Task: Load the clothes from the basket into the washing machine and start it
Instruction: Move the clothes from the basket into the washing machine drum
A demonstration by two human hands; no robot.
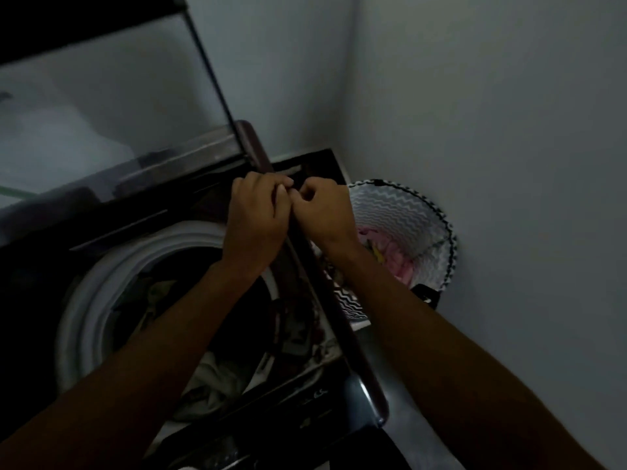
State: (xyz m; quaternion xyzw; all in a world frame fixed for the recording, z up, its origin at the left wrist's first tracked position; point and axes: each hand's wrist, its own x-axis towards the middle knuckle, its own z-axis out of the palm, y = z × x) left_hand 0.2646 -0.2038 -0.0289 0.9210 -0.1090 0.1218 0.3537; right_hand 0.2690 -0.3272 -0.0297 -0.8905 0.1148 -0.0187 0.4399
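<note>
Nearby, basket [403,232] beside washing machine [101,300], lid [101,96] raised

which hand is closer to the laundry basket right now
Right. The right hand sits beside the basket rim; the left hand lies beyond it, over the washing machine.

glossy glass lid [112,106]; smooth plastic drum rim [101,293]; zigzag fabric basket [400,212]; matt wall [492,113].

- No text, brand or number is legible in this dim laundry corner.
- Pale marks on the washing machine [315,395] front panel, below the hands, are too blurred to read.
</note>
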